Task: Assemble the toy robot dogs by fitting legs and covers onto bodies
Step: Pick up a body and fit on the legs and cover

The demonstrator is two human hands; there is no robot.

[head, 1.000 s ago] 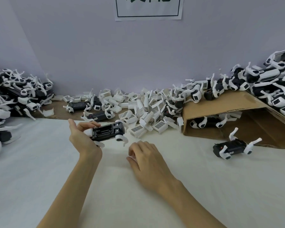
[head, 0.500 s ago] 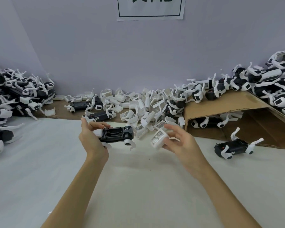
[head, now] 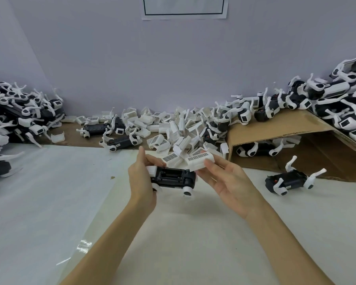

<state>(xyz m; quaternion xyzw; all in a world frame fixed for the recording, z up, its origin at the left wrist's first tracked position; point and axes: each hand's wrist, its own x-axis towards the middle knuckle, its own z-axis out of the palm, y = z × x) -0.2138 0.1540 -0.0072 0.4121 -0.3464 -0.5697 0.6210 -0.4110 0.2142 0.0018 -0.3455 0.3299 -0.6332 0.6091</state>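
A pale lilac wall [head: 173,64] backs a worktop [head: 39,202] covered in white sheeting, with a framed paper notice [head: 184,7] pinned at the top edge. Above the middle of the worktop, the left hand [head: 141,182] grips a black toy dog body [head: 173,177] by its left end, thumb up and fingers curled round the far side; the body lies level, its open top facing the camera, with a white round leg joint [head: 187,190] at its near right corner. The right hand [head: 230,182] pinches a white cover [head: 199,160] with a barcode label, holding it tilted just above the body's right end, touching or nearly so. Behind the hands a heap of loose white covers [head: 173,128] spreads along the wall. A brown cardboard sheet [head: 275,128] arches at the right, with finished dogs [head: 337,103] piled on it and one black body with white legs [head: 290,181] lying alone beside it. More dogs [head: 19,112] are stacked at the left.
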